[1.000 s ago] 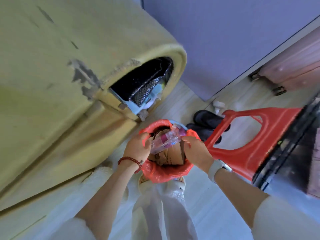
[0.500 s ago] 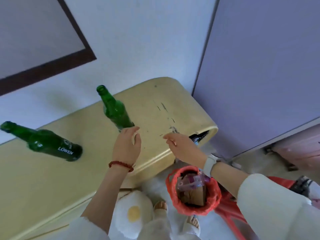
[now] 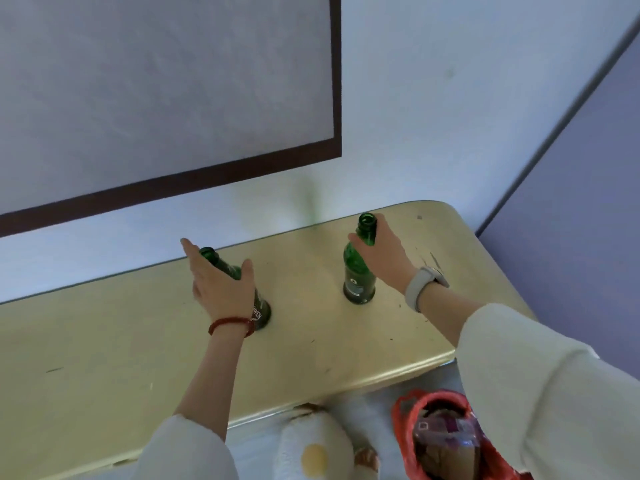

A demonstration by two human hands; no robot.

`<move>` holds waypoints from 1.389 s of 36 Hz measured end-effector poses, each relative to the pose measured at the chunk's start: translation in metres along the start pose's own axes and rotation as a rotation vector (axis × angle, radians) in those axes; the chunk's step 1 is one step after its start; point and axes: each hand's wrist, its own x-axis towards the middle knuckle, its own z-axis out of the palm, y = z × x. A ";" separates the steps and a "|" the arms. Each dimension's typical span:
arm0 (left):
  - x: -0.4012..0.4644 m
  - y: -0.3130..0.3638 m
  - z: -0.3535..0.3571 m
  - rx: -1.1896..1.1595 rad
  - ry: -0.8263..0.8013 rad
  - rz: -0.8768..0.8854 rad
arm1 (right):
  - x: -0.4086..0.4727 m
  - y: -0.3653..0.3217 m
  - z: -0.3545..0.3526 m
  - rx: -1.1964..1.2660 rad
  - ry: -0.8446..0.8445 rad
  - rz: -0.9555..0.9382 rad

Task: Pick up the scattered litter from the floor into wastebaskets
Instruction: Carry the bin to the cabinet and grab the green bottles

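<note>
Two green glass bottles stand upright on a yellow tabletop (image 3: 138,358). My left hand (image 3: 221,282) reaches over the left bottle (image 3: 262,311), fingers straight and thumb spread on either side of its neck, without closing. My right hand (image 3: 386,254) grips the neck of the right bottle (image 3: 358,275), which rests on the table. Below the table's front edge, at the lower right, sits a wastebasket lined with a red bag (image 3: 403,420). It holds cardboard and a clear plastic wrapper (image 3: 446,429). My right sleeve covers part of it.
A white wall with a dark-framed panel (image 3: 173,98) rises just behind the table. A purple partition (image 3: 571,202) stands at the right. On the floor by my feet lies a white and yellow fried-egg cushion (image 3: 311,452).
My hands left the wastebasket and rose to the tabletop. The view lifted from the floor to the table. Each hand has reached a green bottle, the right one taking hold of a neck.
</note>
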 end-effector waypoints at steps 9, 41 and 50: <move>0.011 0.003 0.003 -0.227 -0.014 -0.110 | -0.023 0.016 -0.009 0.000 0.086 -0.053; -0.325 0.019 0.198 -0.186 -1.274 0.162 | -0.270 0.323 -0.140 0.113 0.639 0.696; -0.382 -0.140 0.327 0.046 -1.200 0.082 | -0.270 0.507 -0.027 0.290 0.671 0.994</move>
